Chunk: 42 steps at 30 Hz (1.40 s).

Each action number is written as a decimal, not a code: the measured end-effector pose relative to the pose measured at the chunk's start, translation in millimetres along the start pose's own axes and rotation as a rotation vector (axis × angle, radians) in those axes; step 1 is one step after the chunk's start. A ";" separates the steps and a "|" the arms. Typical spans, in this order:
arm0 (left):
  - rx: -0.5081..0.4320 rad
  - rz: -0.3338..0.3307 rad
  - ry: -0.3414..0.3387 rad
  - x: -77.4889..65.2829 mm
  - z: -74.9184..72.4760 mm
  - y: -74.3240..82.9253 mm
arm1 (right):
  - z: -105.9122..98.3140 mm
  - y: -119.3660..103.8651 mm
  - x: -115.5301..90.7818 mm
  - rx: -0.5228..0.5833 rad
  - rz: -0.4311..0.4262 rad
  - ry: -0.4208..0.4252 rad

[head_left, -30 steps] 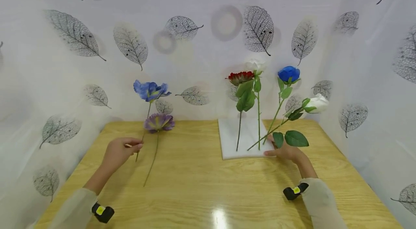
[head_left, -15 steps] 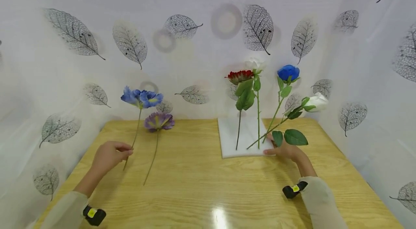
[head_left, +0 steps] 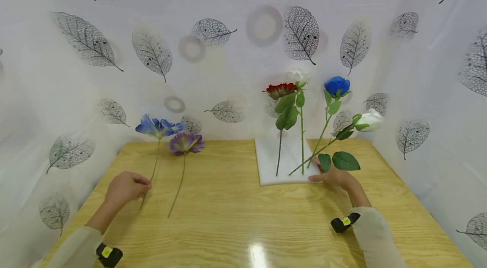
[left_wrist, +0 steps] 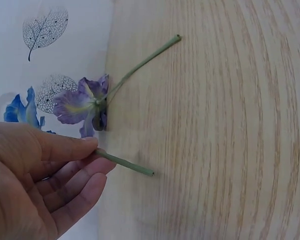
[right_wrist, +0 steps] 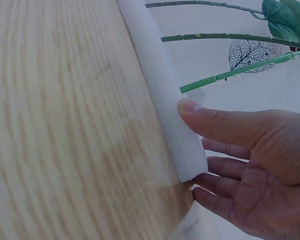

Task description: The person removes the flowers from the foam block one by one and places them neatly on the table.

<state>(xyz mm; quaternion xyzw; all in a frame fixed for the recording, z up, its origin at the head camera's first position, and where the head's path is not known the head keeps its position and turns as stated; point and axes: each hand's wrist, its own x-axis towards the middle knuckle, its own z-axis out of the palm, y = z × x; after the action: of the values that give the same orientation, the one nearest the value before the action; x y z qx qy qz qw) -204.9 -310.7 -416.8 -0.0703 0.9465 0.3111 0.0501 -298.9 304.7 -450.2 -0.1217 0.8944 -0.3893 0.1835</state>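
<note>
My left hand [head_left: 125,190] pinches the stem of a blue artificial iris-like flower [head_left: 158,128] between thumb and fingers. In the left wrist view, the stem's cut end [left_wrist: 135,166] sticks out past the fingertips. Beside it lies a purple flower [head_left: 186,143] with a bare stem. At the right, my right hand [head_left: 335,178] grips the near right corner of a white foam board [head_left: 268,162], thumb on top and the other fingers along its side. Stuck in the board are a red flower [head_left: 280,90], a white rose [head_left: 299,76], a blue rose [head_left: 337,86] and a tilted white rose [head_left: 369,121].
The wooden table [head_left: 228,209] meets a pale curtain [head_left: 228,65] printed with leaves along its back and sides. Broad green leaves [head_left: 345,161] of the tilted rose hang over my right hand.
My left hand has moved left and toward me with the blue flower, whose head now sits lower, nearly level with the purple one. The right hand and the board have stayed put.
</note>
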 end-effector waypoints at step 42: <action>-0.183 -0.052 -0.141 17.4 21.4 -11.4 | -0.4 2.0 3.1 0.007 0.052 -0.031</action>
<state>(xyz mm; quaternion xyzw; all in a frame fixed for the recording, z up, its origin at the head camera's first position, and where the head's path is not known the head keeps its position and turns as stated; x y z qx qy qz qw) -219.1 -308.9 -443.1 -0.0769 0.9060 0.3990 0.1181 -302.0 305.3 -452.2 -0.1039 0.8930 -0.3855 0.2076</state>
